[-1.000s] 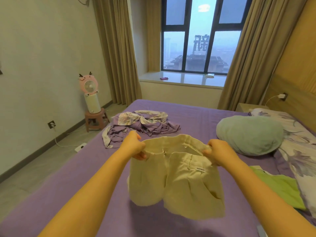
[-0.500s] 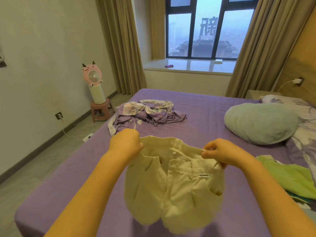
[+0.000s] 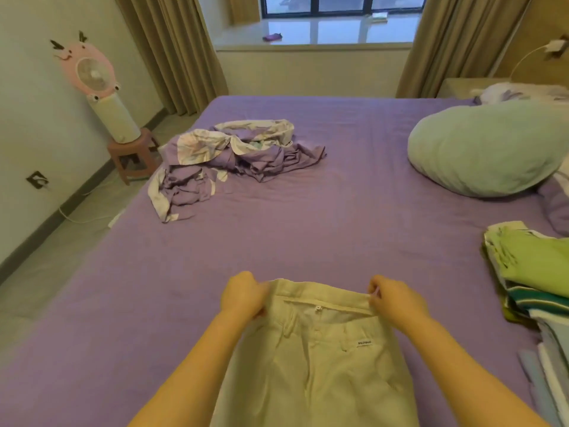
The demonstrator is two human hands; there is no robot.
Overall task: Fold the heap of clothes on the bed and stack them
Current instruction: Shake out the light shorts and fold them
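Note:
Cream shorts (image 3: 317, 359) lie at the near edge of the purple bed (image 3: 338, 211), waistband away from me. My left hand (image 3: 244, 295) grips the waistband's left corner and my right hand (image 3: 395, 298) pinches its right corner. A crumpled heap of purple and white floral clothes (image 3: 228, 161) sits farther back on the left side of the bed. At the right edge a stack of folded clothes (image 3: 532, 272) has a green garment on top and striped pieces below.
A pale green pillow (image 3: 492, 149) and floral bedding (image 3: 529, 90) fill the bed's right side. Left of the bed a pink fan (image 3: 92, 78) stands on a small stool (image 3: 132, 155), with a cable along the floor. Curtains and a window sill are behind.
My hands have brought the shorts down from the air onto the bed close to me. My view has tilted down.

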